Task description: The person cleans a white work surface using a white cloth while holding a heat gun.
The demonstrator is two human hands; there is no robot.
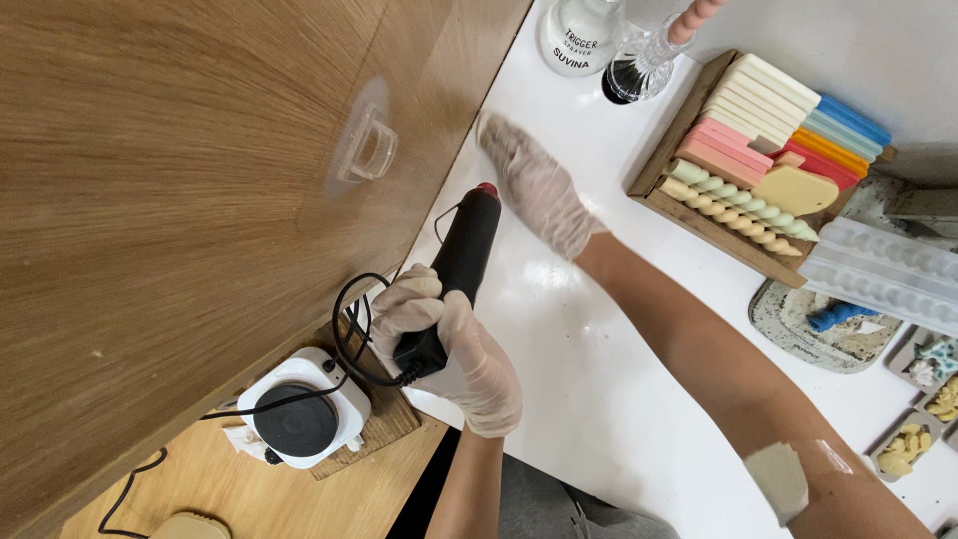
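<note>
left gloved hand (449, 344) gripped the black heat gun (457, 274) w/ fingers wrapped round its handle, nozzle up over white table (599, 399). right gloved hand (534, 190) lay flat, fingers open, beside the nozzle.

White table (599, 389): running from the top centre of the frame down to the lower right, glossy and bare in its middle.
Wooden tray (689, 205): sitting at the upper right, carrying rows of cream, pink, red, orange and blue bars and twisted candles.
Glass bottle (579, 35): standing at the top centre, a clear glass candlestick (644, 65) standing just beside it.
White mould (883, 274): lying at the right edge, overlapping a speckled dish (798, 334).
Small trays (913, 439): sitting at the lower right, holding pale pieces.
Wooden counter (249, 494): showing at the lower left, bearing a white hot plate (299, 414) on a wooden board (384, 424).
</note>
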